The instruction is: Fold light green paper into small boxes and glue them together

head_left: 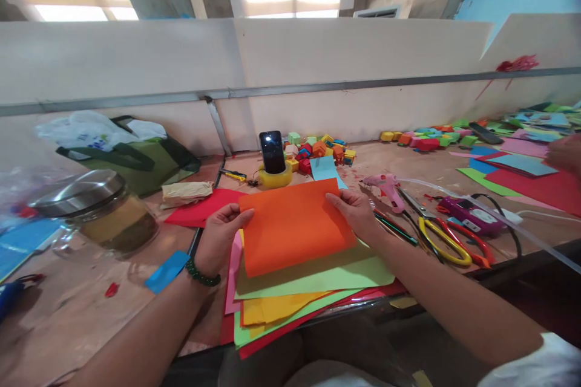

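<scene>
At the front edge of the workbench, I am logging the following. Item one: orange sheet (293, 227), lying topmost on a fanned stack of coloured paper (313, 290) and being gripped at both side edges. Left hand (220, 236): fingers curling closed over the sheet's left edge, thumb pressing on top; a green bead bracelet (202, 275) is sitting on that wrist. Right hand (356, 211): pinching the upper right edge, thumb above and fingers going under the paper. Neither hand is touching anything else that I am able to see.

Surrounding items: phone (272, 151) standing upright in a yellow tape roll (275, 177), just behind the sheet; small folded paper cubes (318, 150) lying heaped near the wall; pink glue gun (384, 184) and yellow-handled scissors (442, 239) resting to the right; lidded glass jar (97, 211) and green bag (136, 157) sitting to the left. Another person's hand (565, 154) is showing at the far right edge, well apart from mine.
</scene>
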